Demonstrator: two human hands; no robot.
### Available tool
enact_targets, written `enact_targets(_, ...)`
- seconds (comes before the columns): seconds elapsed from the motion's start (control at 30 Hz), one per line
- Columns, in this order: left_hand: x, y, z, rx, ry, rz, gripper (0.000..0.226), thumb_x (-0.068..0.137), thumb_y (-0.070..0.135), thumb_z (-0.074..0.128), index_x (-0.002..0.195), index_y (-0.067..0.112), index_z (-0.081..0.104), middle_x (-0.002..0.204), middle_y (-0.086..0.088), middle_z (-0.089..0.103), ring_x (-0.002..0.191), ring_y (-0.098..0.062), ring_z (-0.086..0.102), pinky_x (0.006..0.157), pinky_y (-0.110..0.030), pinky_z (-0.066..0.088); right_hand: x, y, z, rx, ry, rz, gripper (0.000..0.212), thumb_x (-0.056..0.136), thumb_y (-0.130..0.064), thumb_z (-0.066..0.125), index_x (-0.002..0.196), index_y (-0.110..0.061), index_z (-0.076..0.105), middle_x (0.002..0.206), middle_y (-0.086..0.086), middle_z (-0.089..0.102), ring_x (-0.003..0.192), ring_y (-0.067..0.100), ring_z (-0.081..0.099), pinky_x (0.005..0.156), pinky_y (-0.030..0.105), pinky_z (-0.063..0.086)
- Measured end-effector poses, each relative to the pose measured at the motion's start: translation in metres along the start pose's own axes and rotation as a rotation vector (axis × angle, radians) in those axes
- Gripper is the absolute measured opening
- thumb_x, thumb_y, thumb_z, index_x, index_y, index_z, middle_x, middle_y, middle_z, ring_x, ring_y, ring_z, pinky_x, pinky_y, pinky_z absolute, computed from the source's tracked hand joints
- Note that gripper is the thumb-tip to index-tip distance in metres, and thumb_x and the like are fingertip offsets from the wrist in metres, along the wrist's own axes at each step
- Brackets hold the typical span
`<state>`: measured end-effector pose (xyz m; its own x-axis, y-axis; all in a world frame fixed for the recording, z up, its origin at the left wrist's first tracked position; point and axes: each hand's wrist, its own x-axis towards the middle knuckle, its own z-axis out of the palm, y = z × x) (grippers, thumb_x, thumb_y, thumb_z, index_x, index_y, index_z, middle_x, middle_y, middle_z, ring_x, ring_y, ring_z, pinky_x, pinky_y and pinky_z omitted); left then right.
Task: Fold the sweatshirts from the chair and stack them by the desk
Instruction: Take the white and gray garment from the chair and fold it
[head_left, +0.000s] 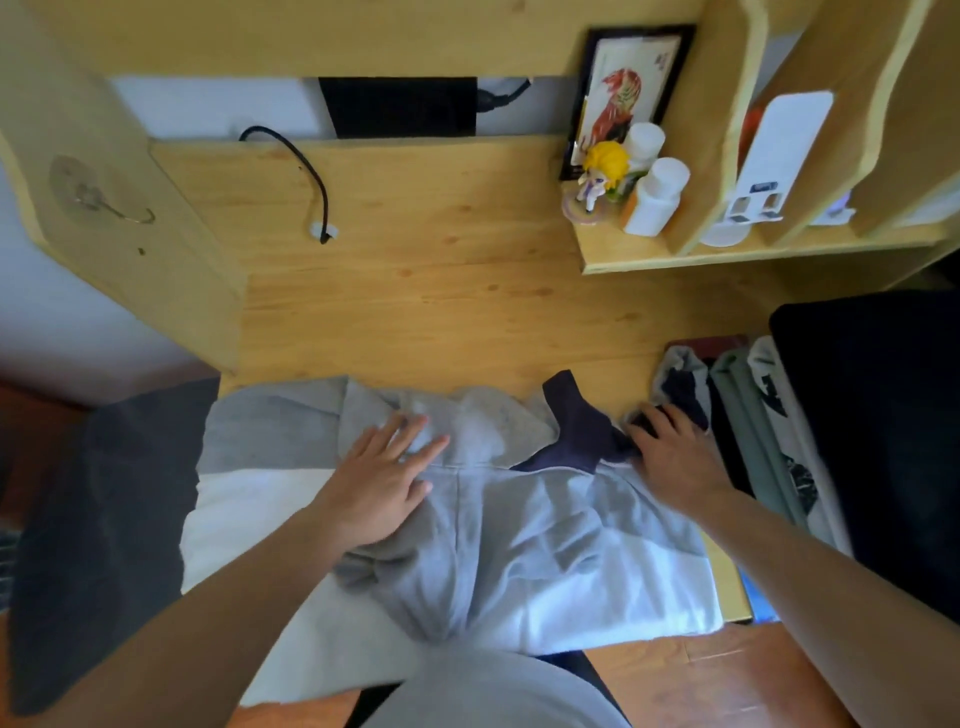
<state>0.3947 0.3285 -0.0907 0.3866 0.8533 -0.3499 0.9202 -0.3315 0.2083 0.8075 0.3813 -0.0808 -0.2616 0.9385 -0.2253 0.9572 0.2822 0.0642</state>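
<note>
we're mid-fold on the grey-and-white colour-block hooded sweatshirt, spread across the near edge of the pale pine worktop and hanging over it toward us. left hand lies flat, fingers spread, pressing the grey hood area. right hand rests at the sweatshirt's right shoulder beside the dark navy hood lining, fingers loosely curved; we cannot tell if it pinches cloth. folded clothes stack sits at the right edge of the worktop, just beside the right hand. our read: smoothing and squaring before the fold. next move likely calls for tucking the hood flat, then bringing the sides in.
</note>
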Motion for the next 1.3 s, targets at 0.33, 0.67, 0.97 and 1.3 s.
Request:
enact_targets(0.33,-0.003,-0.107,0.016,-0.115,-0.088,-0.553,0.058,0.107,0.046,0.031,0.160,0.047,0.007,0.170,0.011,-0.010,0.156,-0.026,-0.011,0.120,-0.066,0.009,0.085,-0.012,-0.023,0.002,0.234,-0.003,0.031,0.092,-0.033,0.054,0.102,-0.004,0.057,0.082,0.020,0.062,0.073,0.040,0.059,0.066,0.042,0.038)
enact_targets(0.67,0.027,-0.017,-0.010,-0.206,0.087,-0.592,0.059,0.098,0.046,0.046,0.155,0.037,0.030,0.166,-0.007,0.018,0.149,-0.037,0.019,0.115,-0.058,0.029,0.061,-0.039,-0.026,0.698,-0.006,0.855,0.058,0.097,-0.032,0.049,0.149,-0.017,0.027,0.116,0.025,0.061,0.095,0.043,0.065,0.074,0.044,0.052)
enact_targets(0.97,0.035,-0.016,0.002,-0.128,-0.168,-0.652,0.066,0.095,0.072,0.023,0.154,0.057,-0.004,0.170,0.008,-0.009,0.155,-0.036,-0.004,0.115,-0.063,0.023,0.142,-0.024,-0.055,1.241,0.305,0.739,0.044,0.095,0.000,0.054,0.132,-0.022,0.062,0.129,0.002,0.055,0.109,0.022,0.057,0.093,0.025,0.045)
enact_targets(1.3,0.044,-0.019,-0.006,-0.126,-0.157,-0.666,0.067,0.093,0.075,0.024,0.152,0.058,-0.005,0.164,0.005,0.004,0.150,-0.036,0.005,0.108,-0.059,0.038,0.123,-0.017,-0.020,0.164,0.194,0.561,0.065,0.090,-0.016,0.056,0.152,-0.020,0.035,0.160,0.022,0.014,0.141,0.046,0.021,0.110,0.058,0.027)
